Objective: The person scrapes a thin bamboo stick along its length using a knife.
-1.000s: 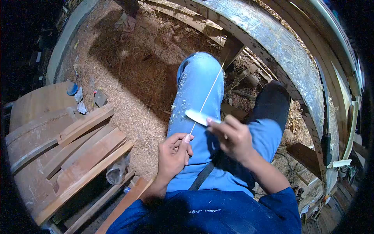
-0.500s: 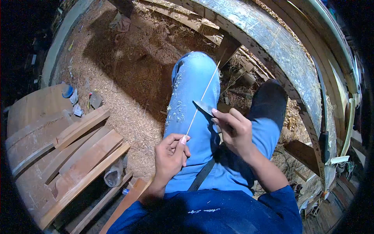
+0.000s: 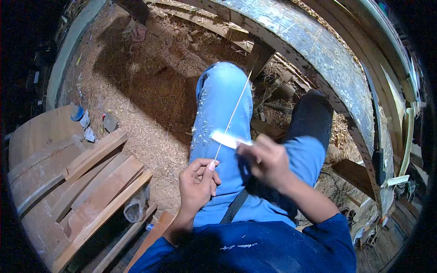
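A thin, pale stick [image 3: 233, 114] slants up over my thigh, its near end pinched between the thumb and fingers of my left hand [image 3: 199, 180]. My right hand [image 3: 266, 160], blurred by motion, is closed around the handle of a knife [image 3: 226, 140]. The bright blade lies across the stick a little above my left fingertips. Whether it touches the stick I cannot tell. Pale shavings cling to the blue trouser leg [image 3: 223, 98] under the stick.
Several wooden boards [image 3: 107, 193] are stacked at the left, with a clear plastic cup [image 3: 134, 212] beside them. A blue cap [image 3: 77, 113] lies farther back. Shavings cover the ground [image 3: 145, 132]. A long, curved, worn bench [image 3: 314, 38] arcs around the right side.
My right hand and the knife have moved down and left along the stick, closer to my left hand. My left hand keeps its pinch, almost still.
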`<act>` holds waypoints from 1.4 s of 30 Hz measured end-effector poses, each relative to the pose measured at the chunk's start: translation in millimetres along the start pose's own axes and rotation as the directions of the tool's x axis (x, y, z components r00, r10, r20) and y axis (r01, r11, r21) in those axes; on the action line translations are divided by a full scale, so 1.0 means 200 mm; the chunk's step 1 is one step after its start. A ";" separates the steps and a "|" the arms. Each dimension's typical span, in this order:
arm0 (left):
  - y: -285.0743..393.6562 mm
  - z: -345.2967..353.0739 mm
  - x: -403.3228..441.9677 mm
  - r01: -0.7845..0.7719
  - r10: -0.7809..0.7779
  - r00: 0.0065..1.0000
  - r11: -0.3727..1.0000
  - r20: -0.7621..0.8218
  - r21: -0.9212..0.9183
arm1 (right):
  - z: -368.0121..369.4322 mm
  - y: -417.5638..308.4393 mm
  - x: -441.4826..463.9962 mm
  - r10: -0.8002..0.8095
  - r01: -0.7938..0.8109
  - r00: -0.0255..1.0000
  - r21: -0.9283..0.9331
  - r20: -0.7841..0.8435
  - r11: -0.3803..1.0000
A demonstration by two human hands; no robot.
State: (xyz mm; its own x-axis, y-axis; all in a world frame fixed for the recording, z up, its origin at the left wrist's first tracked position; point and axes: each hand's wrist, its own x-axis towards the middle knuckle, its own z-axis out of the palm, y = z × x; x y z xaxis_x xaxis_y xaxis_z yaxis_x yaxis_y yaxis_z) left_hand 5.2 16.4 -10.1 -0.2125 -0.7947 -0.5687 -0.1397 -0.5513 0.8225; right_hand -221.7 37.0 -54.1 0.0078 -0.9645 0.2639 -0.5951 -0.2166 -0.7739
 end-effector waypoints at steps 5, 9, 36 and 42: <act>0.01 0.01 -0.01 -0.002 0.002 1.000 1.000 -0.006 0.003 | -0.01 -0.02 -0.01 -0.071 0.072 0.996 -0.016 0.061 0.997; 0.01 -0.02 -0.03 0.003 -0.003 1.000 1.000 0.008 0.004 | -0.01 0.05 0.04 0.012 -0.012 1.000 0.017 -0.013 1.000; -0.12 -0.28 -0.21 0.024 -0.021 0.997 0.999 0.072 -0.034 | -0.03 0.20 0.18 0.046 -0.057 0.954 -0.026 -0.296 0.998; -0.10 -0.20 -0.16 0.057 -0.056 0.998 0.994 0.013 -0.089 | -0.02 0.01 0.08 0.113 -0.110 0.992 0.059 -0.047 0.992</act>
State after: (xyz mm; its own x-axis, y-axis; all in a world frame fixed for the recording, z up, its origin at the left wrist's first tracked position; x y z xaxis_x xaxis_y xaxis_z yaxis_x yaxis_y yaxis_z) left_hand 53.6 41.9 -8.3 -0.2170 -0.7589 -0.6140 -0.0654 -0.6163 0.7848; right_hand -226.1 21.0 -48.7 -0.0976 -0.9746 0.2014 -0.5440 -0.1172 -0.8309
